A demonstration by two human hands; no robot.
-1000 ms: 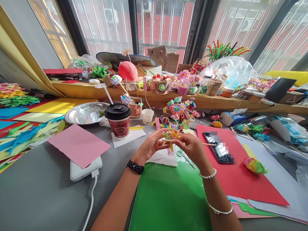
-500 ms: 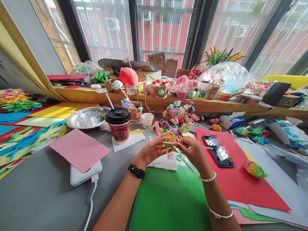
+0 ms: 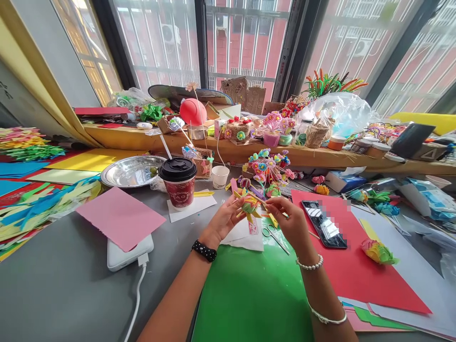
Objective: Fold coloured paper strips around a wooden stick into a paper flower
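Observation:
Both my hands are raised over the grey table, working on a small multicoloured paper flower [image 3: 249,205] with yellow strips sticking out of it. My left hand [image 3: 224,219] pinches the flower from the left, fingers closed on it. My right hand [image 3: 290,219] pinches a thin wooden stick [image 3: 261,199] that runs into the flower, fingers closed. A small pair of scissors [image 3: 275,236] lies on the table just below my hands, beside a white paper [image 3: 245,237]. A green sheet [image 3: 251,294] lies in front of me between my forearms.
A red paper cup with a black lid [image 3: 178,179] stands left of my hands, near a steel plate [image 3: 130,171], a pink sheet [image 3: 121,218] and a white power bank [image 3: 128,254]. On the right, a phone [image 3: 322,222] lies on a red sheet [image 3: 356,266]. Finished paper flowers [image 3: 267,164] crowd the windowsill.
The flower has turned in my hands: the stick, which lay level and pointed right, now slants up to the left. My hands have stayed in about the same place.

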